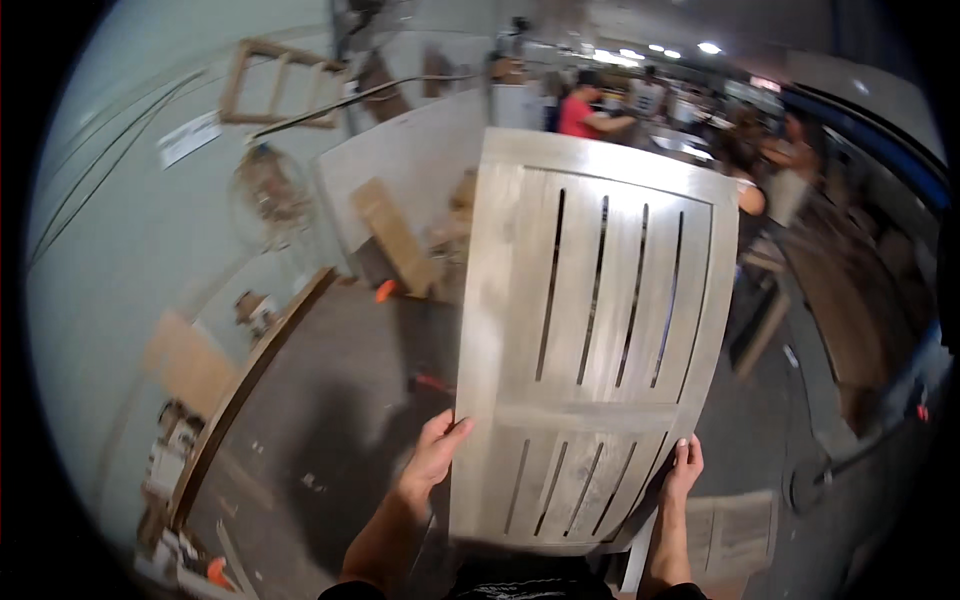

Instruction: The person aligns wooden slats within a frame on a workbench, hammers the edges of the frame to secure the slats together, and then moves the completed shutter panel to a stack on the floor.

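Between my two hands I hold up a pale wooden door panel (590, 410) with long slots cut in its upper and lower halves. My left hand (435, 455) grips its left edge low down, thumb on the front face. On the right edge, at about the same height, my right hand (682, 467) is closed round the frame. The fingers behind the panel are partly hidden. The panel stands tilted in front of me and covers much of the middle of the view.
Along the left wall runs a long wooden board (250, 390). A wooden frame (275, 85) hangs above coiled cord (270, 190). Another slatted panel (735, 535) lies low at right. People work in the background, one in a red shirt (577, 115). Planks (395, 235) lean behind.
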### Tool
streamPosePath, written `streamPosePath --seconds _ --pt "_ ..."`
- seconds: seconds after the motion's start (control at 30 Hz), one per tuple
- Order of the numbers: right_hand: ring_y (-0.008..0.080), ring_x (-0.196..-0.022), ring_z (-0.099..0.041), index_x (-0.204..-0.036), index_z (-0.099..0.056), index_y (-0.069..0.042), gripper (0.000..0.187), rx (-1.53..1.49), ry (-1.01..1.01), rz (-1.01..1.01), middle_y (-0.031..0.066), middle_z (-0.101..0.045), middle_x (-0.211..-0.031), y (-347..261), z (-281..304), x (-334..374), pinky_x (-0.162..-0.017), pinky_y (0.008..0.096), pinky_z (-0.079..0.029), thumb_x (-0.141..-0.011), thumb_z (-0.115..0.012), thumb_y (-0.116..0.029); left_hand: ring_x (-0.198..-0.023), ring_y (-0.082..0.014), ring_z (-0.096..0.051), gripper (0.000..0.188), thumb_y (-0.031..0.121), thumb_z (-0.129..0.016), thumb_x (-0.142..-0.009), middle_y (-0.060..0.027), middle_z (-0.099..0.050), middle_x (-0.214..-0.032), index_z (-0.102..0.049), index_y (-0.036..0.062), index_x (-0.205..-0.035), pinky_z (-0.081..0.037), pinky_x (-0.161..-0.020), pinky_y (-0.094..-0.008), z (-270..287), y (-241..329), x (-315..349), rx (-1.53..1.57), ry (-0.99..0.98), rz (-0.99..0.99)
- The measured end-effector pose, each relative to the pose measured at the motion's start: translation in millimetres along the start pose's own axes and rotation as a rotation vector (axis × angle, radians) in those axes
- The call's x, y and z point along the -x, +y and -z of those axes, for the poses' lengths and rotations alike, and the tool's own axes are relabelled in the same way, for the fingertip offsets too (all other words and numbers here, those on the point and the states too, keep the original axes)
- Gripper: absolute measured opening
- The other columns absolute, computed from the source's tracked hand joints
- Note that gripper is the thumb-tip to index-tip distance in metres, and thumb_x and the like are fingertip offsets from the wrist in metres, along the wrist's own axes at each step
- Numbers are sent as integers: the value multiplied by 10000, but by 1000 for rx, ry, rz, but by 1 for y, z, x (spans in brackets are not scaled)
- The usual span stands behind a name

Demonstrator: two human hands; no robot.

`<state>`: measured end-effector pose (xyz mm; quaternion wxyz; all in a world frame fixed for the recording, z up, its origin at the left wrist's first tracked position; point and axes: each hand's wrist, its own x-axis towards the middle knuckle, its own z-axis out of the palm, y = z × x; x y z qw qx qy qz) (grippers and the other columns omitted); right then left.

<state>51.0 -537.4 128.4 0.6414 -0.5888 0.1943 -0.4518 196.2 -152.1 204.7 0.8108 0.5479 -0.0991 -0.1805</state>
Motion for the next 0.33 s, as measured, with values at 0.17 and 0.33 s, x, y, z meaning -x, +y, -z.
streamPosePath --seconds 0.17,0.33 --pt "24 -695 -358 -897 -595 -64 158 150 303 -30 -98 -438 -760 -13 120 42 -610 207 -279 -984 -593 -195 -1103 -146 -576 377 199 -642 -969 -77 -634 -1223 -575 -27 -1263 -449 -978 -333 -90 -49 -52 -26 -281 152" --pt "60 -854 -471 -1202 -658 -46 359 281 540 -251 -32 -593 -950 -9 231 82 -784 202 -381 -961 -644 -312 -1193 -220 -564 553 245 -695 -933 -118 -584 -1318 -485 -29 -1366 -461 -1007 -389 -199 -130 -99 -125 -505 286"
